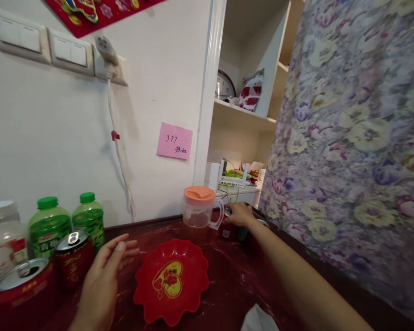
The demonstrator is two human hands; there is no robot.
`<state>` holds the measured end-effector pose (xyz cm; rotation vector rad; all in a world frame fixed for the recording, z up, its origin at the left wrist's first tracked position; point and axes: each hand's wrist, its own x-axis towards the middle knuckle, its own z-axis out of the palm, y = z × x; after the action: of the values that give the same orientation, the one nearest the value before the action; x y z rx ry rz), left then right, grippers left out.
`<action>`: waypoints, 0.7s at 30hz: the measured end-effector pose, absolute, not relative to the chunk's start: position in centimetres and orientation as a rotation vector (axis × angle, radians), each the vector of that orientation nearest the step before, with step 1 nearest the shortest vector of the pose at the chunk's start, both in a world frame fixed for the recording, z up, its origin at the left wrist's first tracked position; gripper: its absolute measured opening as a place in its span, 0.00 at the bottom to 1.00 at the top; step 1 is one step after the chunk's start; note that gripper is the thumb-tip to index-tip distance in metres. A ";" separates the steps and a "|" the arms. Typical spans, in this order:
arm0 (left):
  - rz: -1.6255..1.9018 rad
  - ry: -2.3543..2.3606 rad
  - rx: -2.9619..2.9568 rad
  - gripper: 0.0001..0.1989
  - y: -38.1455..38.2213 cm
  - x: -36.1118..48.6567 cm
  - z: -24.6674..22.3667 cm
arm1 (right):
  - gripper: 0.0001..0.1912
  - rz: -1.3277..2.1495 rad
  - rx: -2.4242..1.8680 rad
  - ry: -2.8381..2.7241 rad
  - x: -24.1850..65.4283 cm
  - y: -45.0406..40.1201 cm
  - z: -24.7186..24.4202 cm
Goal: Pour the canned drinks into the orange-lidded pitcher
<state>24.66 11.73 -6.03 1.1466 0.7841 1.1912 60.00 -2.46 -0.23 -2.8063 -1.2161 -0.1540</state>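
Note:
My left hand (105, 276) is open, its fingers stretched out between a red drink can (73, 262) and a scalloped red plate (189, 271). The plate lies flat and bears a yellow heart design. Farther off, my right hand (240, 215) reaches to the back of the table, its fingers closed around the upper part of another red can (227, 230). Part of that can is hidden by the hand. Just left of it stands a clear plastic pitcher (195, 217) with an orange lid. Dark cans, partly covered by my forearm, stand right of the hand.
At the left stand green-capped bottles (50, 227), a clear jar (7, 230) and a nearer red can (22, 294). White crumpled paper (258, 319) lies at the front edge. A floral curtain (348, 138) hangs at right; a power cord (119, 161) runs down the wall.

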 end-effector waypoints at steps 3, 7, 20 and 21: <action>1.189 0.798 1.150 0.31 11.7 24.6 -6.1 | 0.23 -0.189 -2.847 -1.150 60.6 -1.7 -0.4; 1.166 0.833 1.174 0.32 11.8 24.5 -6.2 | 0.24 -0.195 -2.884 -1.049 61.3 -0.8 -0.7; 1.151 0.873 1.203 0.33 11.6 24.6 -6.5 | 0.26 -0.103 -2.927 -0.929 63.1 -0.6 -1.2; 1.152 0.878 1.212 0.33 11.6 24.6 -6.5 | 0.26 -0.109 -2.926 -0.927 63.0 -0.7 -1.2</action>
<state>24.57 11.57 -6.47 1.2115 0.8778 1.1524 63.01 -0.70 -1.16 -2.9259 -0.9270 -0.1091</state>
